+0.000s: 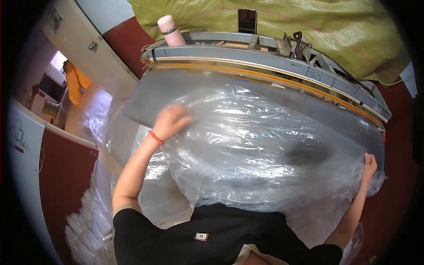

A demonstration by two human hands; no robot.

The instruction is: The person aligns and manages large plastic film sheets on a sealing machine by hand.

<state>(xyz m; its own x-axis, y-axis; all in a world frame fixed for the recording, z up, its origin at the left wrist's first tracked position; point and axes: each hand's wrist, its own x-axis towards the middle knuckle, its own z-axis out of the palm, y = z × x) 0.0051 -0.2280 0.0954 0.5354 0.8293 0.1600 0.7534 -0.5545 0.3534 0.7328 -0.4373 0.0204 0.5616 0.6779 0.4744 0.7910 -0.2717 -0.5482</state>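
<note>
With the right hand [370, 165], between 3 and 4 o'clock, pinches the edge of the clear plastic sheet [247, 141]. With the left hand [171, 121], blurred and between 9 and 10 o'clock, holds fingers loosely spread over the sheet; cannot tell whether touching it. On that wrist, wears a red bracelet [155, 137]. At the centre, see the sheet in shiny wrinkles across the grey counter [148, 90], down to the black shirt [238, 227] at 6 o'clock. Along the far edge, see a grey metal frame [247, 57], with a pink bottle [171, 32] at 11 o'clock and a dark clamp [298, 45] between 1 and 2. Beyond, at 1 o'clock, see a green cover [309, 22].
</note>
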